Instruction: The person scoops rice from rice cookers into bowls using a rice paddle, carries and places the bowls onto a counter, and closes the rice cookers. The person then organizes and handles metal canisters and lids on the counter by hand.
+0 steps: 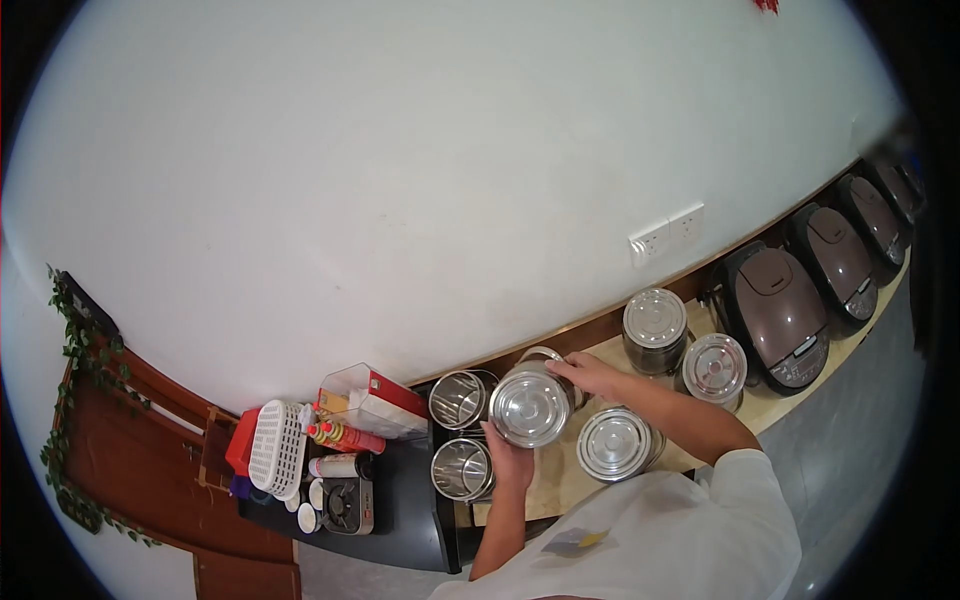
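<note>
A steel canister with a shiny round lid (531, 404) is between my two hands, its lid facing the camera. My left hand (511, 458) is wrapped round its lower left side. My right hand (586, 375) grips it at the upper right, near the rim. Just left of it are two open steel canisters, one (458, 400) above the other (462, 469). To the right, lidded steel canisters stand on the counter: one by the wall (655, 318), one beside the cookers (713, 369) and one near my body (614, 444).
Brown rice cookers (775, 317) line the right of the counter (558, 480). On the black table (400, 520) at the left are a clear and red box (372, 400), a white basket (277, 450), red bottles (345, 437) and a portable stove (348, 506).
</note>
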A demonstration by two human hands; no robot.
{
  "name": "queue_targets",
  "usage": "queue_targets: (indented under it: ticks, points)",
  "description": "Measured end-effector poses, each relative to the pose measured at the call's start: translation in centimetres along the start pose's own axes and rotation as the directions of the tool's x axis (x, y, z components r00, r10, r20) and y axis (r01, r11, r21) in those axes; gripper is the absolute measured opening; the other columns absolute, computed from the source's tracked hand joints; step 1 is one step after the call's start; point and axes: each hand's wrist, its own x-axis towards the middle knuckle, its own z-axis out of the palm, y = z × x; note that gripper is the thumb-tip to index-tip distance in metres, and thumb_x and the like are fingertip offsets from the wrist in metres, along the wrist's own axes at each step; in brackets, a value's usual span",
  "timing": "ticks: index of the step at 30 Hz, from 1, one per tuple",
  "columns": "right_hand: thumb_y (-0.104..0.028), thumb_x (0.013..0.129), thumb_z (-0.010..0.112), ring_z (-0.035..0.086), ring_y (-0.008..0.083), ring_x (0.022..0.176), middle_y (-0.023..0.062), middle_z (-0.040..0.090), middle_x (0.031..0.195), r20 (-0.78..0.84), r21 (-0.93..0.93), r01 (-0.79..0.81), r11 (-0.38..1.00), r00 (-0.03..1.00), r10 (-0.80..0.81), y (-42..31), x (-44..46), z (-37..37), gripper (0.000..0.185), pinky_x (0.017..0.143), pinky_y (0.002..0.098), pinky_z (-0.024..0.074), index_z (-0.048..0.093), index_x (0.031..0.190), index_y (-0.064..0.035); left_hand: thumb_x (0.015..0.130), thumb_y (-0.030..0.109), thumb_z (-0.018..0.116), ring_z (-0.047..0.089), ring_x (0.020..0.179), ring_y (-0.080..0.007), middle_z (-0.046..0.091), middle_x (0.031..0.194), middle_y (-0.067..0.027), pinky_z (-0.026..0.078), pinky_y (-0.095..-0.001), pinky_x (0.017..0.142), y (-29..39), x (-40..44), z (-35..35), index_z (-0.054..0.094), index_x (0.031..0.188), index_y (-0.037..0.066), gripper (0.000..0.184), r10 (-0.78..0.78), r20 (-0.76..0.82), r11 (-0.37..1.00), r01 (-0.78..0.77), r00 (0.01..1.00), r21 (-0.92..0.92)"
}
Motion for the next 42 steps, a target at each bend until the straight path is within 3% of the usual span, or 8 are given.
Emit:
queue_targets:
  ticks: [4,7,11,18,23,30,38,42]
  points:
    - [-0.052,0.097,0.064,0.061,0.0209,0.105,0.0134,0.066,0.110,-0.140,0.064,0.249,0.966,0.961,-0.239,-1.0,-2.3,1.3,0.060,0.086,0.0377,0.0516,0.059,0.122,0.0023,0.105,0.063,0.029,0.045,0.140,-0.0308,0.046,0.153,-0.0116,0.036,-0.0528,0.117,4.2,-0.5,1.7,0.041,0.151,0.013,0.069,-0.095,-0.010,0.995,0.095,0.995,0.027]
    - [-0.027,0.107,0.055,0.053,0.0152,0.119,0.0143,0.055,0.139,-0.206,-0.070,0.718,0.693,0.669,-0.714,-0.4,-2.8,1.9,0.035,0.102,0.0334,0.0441,0.052,0.128,0.0004,0.104,0.059,0.040,0.054,0.133,-0.0315,0.054,0.146,-0.0128,0.045,-0.0517,0.109,6.9,0.1,0.1,0.044,0.150,0.009,0.068,-0.250,0.119,0.968,0.245,0.961,0.054]
    - [-0.027,0.108,0.053,0.050,0.0151,0.124,0.0149,0.049,0.147,-0.174,0.044,0.741,0.671,0.667,-0.725,-1.1,-3.5,1.8,0.033,0.104,0.0319,0.0431,0.054,0.124,0.0009,0.095,0.044,0.064,0.054,0.132,-0.0301,0.053,0.146,-0.0132,0.043,-0.0476,0.111,7.1,0.9,-0.8,0.041,0.150,0.005,0.071,-0.174,0.113,0.978,0.158,0.978,0.134]
    - [-0.033,0.109,0.050,0.058,0.0091,0.106,0.0044,0.069,0.116,-0.410,0.219,0.656,0.722,0.733,-0.542,-0.3,-0.4,0.5,0.041,0.097,0.0259,0.0459,0.068,0.116,0.0027,0.081,0.024,0.081,0.040,0.140,-0.0297,0.034,0.155,-0.0191,0.034,-0.0414,0.116,4.1,0.8,2.2,0.010,0.160,0.001,0.108,0.161,0.191,0.806,-0.241,0.968,0.541]
    - [-0.050,0.100,0.063,0.057,0.0176,0.119,0.0112,0.064,0.122,-0.355,0.387,0.418,0.822,0.890,-0.285,-2.4,-3.0,0.4,0.063,0.099,0.0299,0.0453,0.054,0.133,0.0032,0.072,0.024,0.090,0.037,0.142,-0.0312,0.028,0.158,-0.0213,0.032,-0.0420,0.118,3.4,2.1,1.7,0.001,0.161,0.001,0.128,0.152,0.334,0.675,-0.345,0.930,0.652]
    - [-0.053,0.097,0.066,0.050,0.0223,0.131,0.0170,0.053,0.139,-0.206,0.315,0.462,0.829,0.886,-0.416,-0.4,-0.3,-0.7,0.079,0.109,0.0352,0.0409,0.041,0.144,0.0049,0.069,0.019,0.092,0.038,0.142,-0.0320,0.029,0.158,-0.0214,0.033,-0.0424,0.117,1.9,4.4,0.0,-0.004,0.161,0.002,0.133,0.012,0.359,0.692,-0.268,0.933,0.671]
    - [-0.059,0.100,0.056,0.043,0.0328,0.140,0.0279,0.044,0.149,-0.068,0.025,0.504,0.864,0.863,-0.501,1.7,0.4,-0.3,0.087,0.116,0.0408,0.0346,0.030,0.152,0.0068,0.088,0.028,0.077,0.044,0.136,-0.0246,0.042,0.151,-0.0092,0.039,-0.0395,0.112,-0.4,5.7,-1.8,0.023,0.156,0.009,0.089,-0.073,0.308,0.942,-0.037,0.948,0.334]
    - [-0.058,0.100,0.055,0.044,0.0365,0.138,0.0302,0.046,0.144,-0.116,-0.128,0.537,0.834,0.827,-0.550,2.0,0.3,0.4,0.088,0.116,0.0424,0.0347,0.030,0.149,0.0099,0.102,0.040,0.055,0.056,0.110,-0.0156,0.058,0.125,-0.0013,0.045,-0.0327,0.091,-3.0,7.6,-3.9,0.043,0.145,0.013,0.052,-0.105,0.056,0.979,0.094,0.993,0.182]
